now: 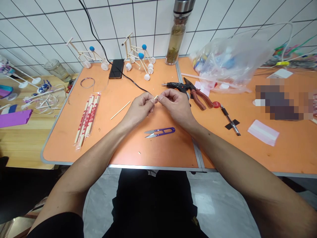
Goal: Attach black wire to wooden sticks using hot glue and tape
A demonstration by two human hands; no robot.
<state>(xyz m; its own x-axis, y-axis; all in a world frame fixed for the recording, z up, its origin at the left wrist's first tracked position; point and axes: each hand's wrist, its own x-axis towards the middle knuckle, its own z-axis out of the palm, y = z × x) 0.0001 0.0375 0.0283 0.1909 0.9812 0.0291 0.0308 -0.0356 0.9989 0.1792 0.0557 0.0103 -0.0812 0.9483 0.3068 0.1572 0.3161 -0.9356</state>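
My left hand (pixel 138 109) and my right hand (pixel 176 105) meet above the orange table (pixel 119 145). Both pinch a short wooden stick piece (pixel 156 97) between their fingertips. A longer bare wooden stick (pixel 120 110) lies just left of my left hand. Purple thread snips (pixel 160 132) lie on the table below my hands. Wrapped chopsticks (pixel 88 119) lie in a bundle at the left. A black glue gun (pixel 177 86) and red-handled pliers (pixel 198 95) lie just beyond my right hand.
Small stick-and-wheel models (pixel 138 58) stand at the back by a black phone (pixel 117 68) with a cable. A tall glass bottle (pixel 177 36), a clear plastic bag (pixel 230 62) of parts, a pen-like tool (pixel 230 120) and pink paper (pixel 263 132) are on the right.
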